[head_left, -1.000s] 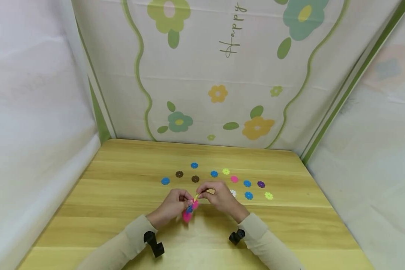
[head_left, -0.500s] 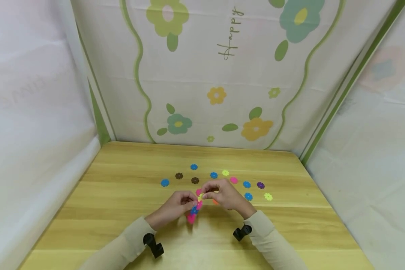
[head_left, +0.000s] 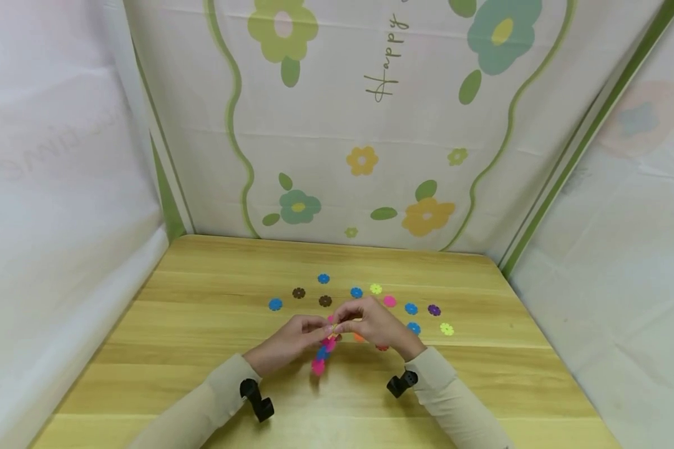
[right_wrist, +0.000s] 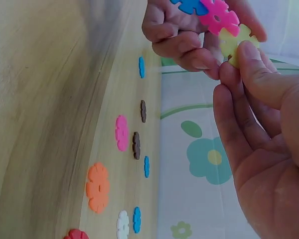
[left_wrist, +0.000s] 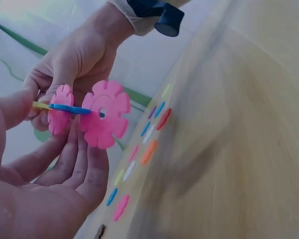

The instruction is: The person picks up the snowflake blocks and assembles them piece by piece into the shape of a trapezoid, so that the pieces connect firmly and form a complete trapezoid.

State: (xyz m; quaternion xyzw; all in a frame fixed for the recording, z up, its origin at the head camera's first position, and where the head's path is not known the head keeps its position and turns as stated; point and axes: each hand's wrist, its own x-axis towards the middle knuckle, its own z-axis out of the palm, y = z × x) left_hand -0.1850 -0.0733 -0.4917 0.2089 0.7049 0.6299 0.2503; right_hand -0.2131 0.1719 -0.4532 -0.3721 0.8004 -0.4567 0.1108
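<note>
Flowered fabric wall (head_left: 314, 118) behind wooden table (head_left: 213, 280)

The right hand (head_left: 373, 325) has slid toward three o'clock — the flower-disc chain (head_left: 322, 353) too (slightly) — and the left hand (head_left: 288, 342) has brought its thumb nearer. An orange disc (head_left: 359, 337) now shows at the right hand's eight o'clock, a red disc (head_left: 382, 348) at six.

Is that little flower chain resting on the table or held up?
Held up: the right hand pinches the chain clear of the table.
</note>
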